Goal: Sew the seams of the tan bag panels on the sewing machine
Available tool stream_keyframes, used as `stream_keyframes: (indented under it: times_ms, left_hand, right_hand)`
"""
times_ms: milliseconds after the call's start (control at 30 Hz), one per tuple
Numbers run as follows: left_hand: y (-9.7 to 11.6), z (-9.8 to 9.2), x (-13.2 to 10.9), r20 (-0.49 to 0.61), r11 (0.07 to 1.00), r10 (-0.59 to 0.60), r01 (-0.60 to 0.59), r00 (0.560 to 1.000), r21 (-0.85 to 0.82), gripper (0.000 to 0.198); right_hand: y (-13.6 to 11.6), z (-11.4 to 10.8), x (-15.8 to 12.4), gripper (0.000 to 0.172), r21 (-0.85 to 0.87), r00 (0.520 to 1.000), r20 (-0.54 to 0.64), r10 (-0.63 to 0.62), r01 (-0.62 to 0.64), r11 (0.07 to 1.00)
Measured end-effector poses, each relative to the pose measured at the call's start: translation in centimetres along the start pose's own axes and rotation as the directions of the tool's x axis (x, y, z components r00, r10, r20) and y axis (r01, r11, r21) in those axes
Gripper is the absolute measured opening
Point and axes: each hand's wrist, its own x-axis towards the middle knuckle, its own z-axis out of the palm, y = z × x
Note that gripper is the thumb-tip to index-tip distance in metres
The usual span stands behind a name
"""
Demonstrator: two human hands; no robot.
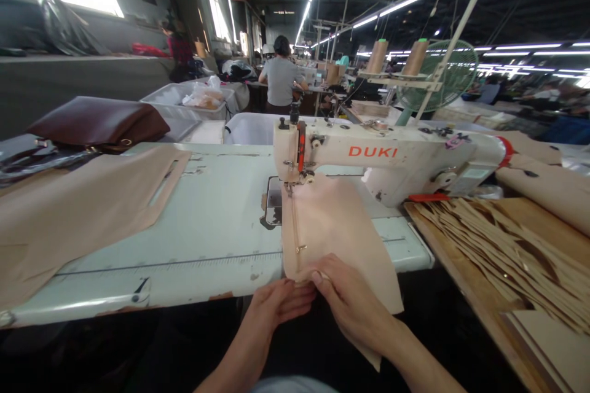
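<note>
Pale-green sewing table [221,196] beyond hands. Left hand [280,303], right hand [345,290] pinching beige panel [341,215] at near edge; apparently aligning zipper [295,227] under presser foot [289,190]; needs flat, steady feed.

Tan panel [338,221] partly behind right fingers [323,283]

Smooth, matt leather-like panel [343,224]

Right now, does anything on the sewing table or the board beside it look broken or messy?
Yes. The pale green table looks worn: its paint is chipped beside the metal plate and along the front edge, where brown shows through. At right, tan strips lie in an untidy heap on a brown board.
</note>
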Motion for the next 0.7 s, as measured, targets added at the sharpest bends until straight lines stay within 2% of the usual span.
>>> stream_keyframes:
  times_ms: [67,167,267,367,433,500,533,567,600,633,700]
  left_hand:
    - [-0.1,-0.2,-0.1,0.015,1.0,0.01,-0.01,1.0,-0.019,0.039]
    - [-0.8,-0.6,0.0,0.021,0.999,0.034,-0.034,0.999,-0.028,0.035]
    - [-1.7,-1.1,0.3,0.005,0.998,0.054,-0.054,0.999,-0.013,0.032]
    - [-1.3,-1.6,0.2,0.067,0.967,0.084,-0.097,0.994,0.236,0.033]
    - [0.2,-2.2,-0.2,0.138,0.884,0.075,-0.13,0.988,0.448,0.034]
    - [2.4,-3.1,-0.2,0.168,0.745,0.095,-0.182,0.981,0.642,0.034]
    - [3.6,-3.5,0.0,0.165,0.637,0.156,-0.227,0.974,0.737,0.034]
    - [4.6,-4.0,0.5,0.169,0.488,0.253,-0.277,0.953,0.828,0.033]
    - [5.5,-4.4,1.3,0.19,0.32,0.373,-0.318,0.908,0.892,0.032]
    - [6.1,-4.8,2.3,0.238,0.147,0.48,-0.345,0.844,0.927,0.034]
    - [6.8,-5.3,4.6,0.382,-0.135,0.567,-0.375,0.73,0.917,0.05]
  right_hand:
    - [0.1,0.3,-0.1,0.017,-0.013,1.0,-0.016,0.008,-0.008,1.0]
    - [0.8,1.8,-0.5,0.041,-0.11,0.997,-0.076,-0.024,0.015,0.994]
    - [1.6,3.5,-0.9,0.043,-0.259,0.97,-0.183,-0.16,0.109,0.96]
    - [2.0,4.0,-0.9,0.033,-0.339,0.909,-0.258,-0.328,0.233,0.911]
    - [2.1,3.3,-0.7,0.025,-0.354,0.886,-0.254,-0.388,0.288,0.89]
    - [2.1,2.4,-0.5,0.022,-0.375,0.879,-0.232,-0.417,0.315,0.872]
    - [2.2,2.0,-0.5,0.022,-0.392,0.874,-0.227,-0.43,0.322,0.862]
    - [2.3,1.8,-0.4,0.023,-0.412,0.867,-0.224,-0.445,0.33,0.85]
    - [2.5,1.8,-0.2,0.023,-0.433,0.858,-0.225,-0.462,0.337,0.836]
    - [2.7,2.0,0.0,0.022,-0.456,0.847,-0.235,-0.478,0.338,0.823]
    - [3.4,3.1,0.7,0.02,-0.51,0.81,-0.273,-0.52,0.336,0.792]
